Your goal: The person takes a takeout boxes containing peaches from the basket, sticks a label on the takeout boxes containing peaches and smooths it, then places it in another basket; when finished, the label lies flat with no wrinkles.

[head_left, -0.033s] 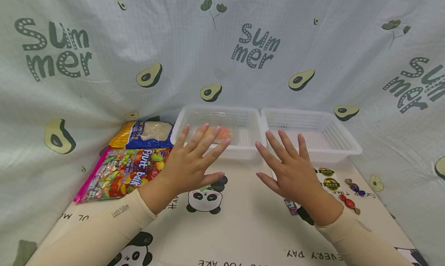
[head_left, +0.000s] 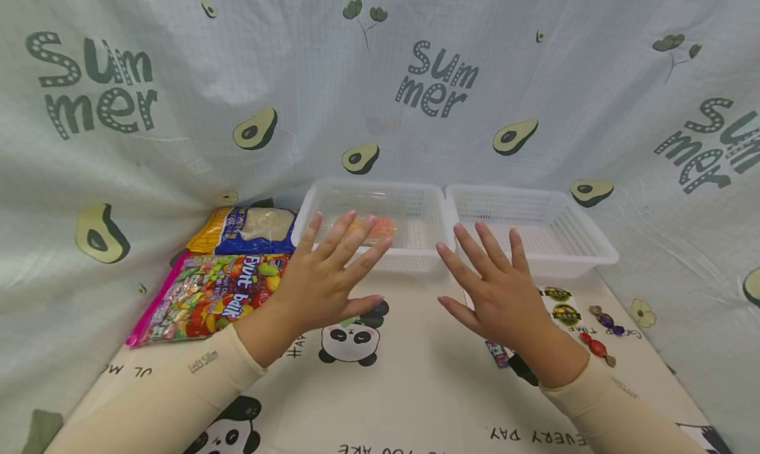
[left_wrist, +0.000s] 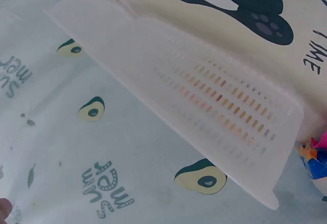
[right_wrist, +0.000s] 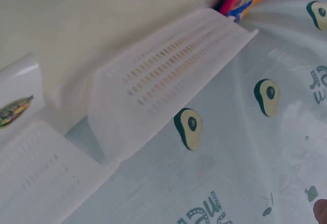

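Both of my hands hover over the panda-print mat with fingers straight and spread, holding nothing. My left hand (head_left: 350, 259) is in front of the left white basket (head_left: 371, 189), its fingertips covering part of an orange item (head_left: 382, 226) inside. My right hand (head_left: 460, 269) is just before the right white basket (head_left: 588, 236). The left wrist view shows the slotted wall of a basket (left_wrist: 204, 101) from close up. In the right wrist view both baskets show side by side, the left basket (right_wrist: 163, 81) and the right basket (right_wrist: 36, 178).
A colourful fruit candy bag (head_left: 208, 295) and a yellow-blue bag (head_left: 249, 228) lie left of the baskets. To the right of my right hand lie a purple wrapped sweet (head_left: 605, 319), a red wrapped sweet (head_left: 596, 348) and a small purple wrapper (head_left: 497, 352). An avocado-print cloth backs the scene.
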Available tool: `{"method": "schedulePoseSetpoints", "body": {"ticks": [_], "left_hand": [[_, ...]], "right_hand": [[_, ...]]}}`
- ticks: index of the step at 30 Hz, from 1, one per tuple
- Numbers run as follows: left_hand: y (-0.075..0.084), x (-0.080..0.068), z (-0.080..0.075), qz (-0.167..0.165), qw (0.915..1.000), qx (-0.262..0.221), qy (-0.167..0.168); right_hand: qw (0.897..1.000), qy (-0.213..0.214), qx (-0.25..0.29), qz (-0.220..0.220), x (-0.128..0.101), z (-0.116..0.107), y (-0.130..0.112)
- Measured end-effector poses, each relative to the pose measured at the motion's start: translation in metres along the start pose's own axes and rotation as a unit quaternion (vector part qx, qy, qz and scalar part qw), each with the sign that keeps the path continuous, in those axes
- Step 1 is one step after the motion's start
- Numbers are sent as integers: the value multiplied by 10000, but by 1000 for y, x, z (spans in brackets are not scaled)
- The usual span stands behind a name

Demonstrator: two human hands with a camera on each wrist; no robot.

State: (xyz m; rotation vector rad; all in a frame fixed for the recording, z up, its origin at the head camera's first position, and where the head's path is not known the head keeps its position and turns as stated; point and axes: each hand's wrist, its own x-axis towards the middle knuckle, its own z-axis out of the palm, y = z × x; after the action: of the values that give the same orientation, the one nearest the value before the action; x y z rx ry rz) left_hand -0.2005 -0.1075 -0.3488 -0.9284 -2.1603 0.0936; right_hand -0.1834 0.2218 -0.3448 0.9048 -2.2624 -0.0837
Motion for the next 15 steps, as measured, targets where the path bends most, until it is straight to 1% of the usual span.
{"method": "schedulePoseSetpoints", "body": {"ticks": [8, 15], "left_hand": [[-6, 0, 1, -127, 9993, 8, 340], [-7, -3, -1, -159, 9997, -28, 193]], "right_hand": [[9999, -35, 116, -68, 1, -2, 1], [9998, 20, 211, -42, 3, 0, -3]]}}
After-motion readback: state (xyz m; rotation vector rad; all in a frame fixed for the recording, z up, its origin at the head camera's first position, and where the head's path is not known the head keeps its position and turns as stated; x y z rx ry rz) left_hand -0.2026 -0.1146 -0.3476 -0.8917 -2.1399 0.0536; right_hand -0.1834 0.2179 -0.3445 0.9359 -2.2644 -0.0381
